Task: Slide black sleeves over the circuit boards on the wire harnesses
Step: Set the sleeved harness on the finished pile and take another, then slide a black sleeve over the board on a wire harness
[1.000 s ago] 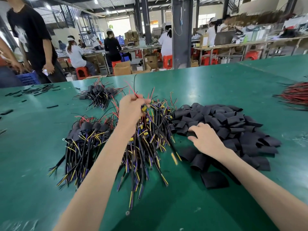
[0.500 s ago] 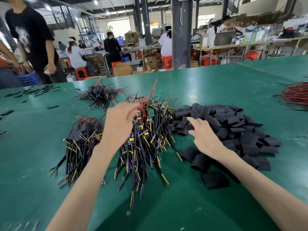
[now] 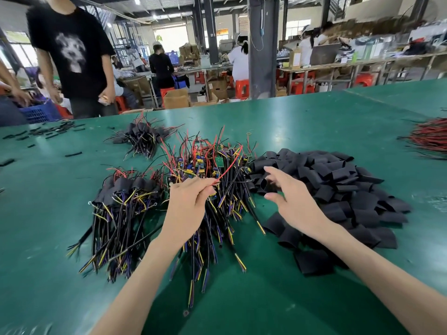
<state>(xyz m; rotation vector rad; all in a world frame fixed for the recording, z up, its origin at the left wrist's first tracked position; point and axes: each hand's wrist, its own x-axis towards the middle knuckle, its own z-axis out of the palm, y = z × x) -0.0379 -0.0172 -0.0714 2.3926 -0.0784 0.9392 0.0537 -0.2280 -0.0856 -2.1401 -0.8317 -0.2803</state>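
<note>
Head view: the left hand (image 3: 191, 204) pinches a red wire (image 3: 227, 169) from the middle pile of bare wire harnesses (image 3: 210, 163) on the tabletop (image 3: 290, 122). The right hand (image 3: 292, 201) hovers, fingers spread, at the black sleeves (image 3: 338, 184) heaped just beside. Best to draw one harness clear of tangles, then take a single sleeve.
</note>
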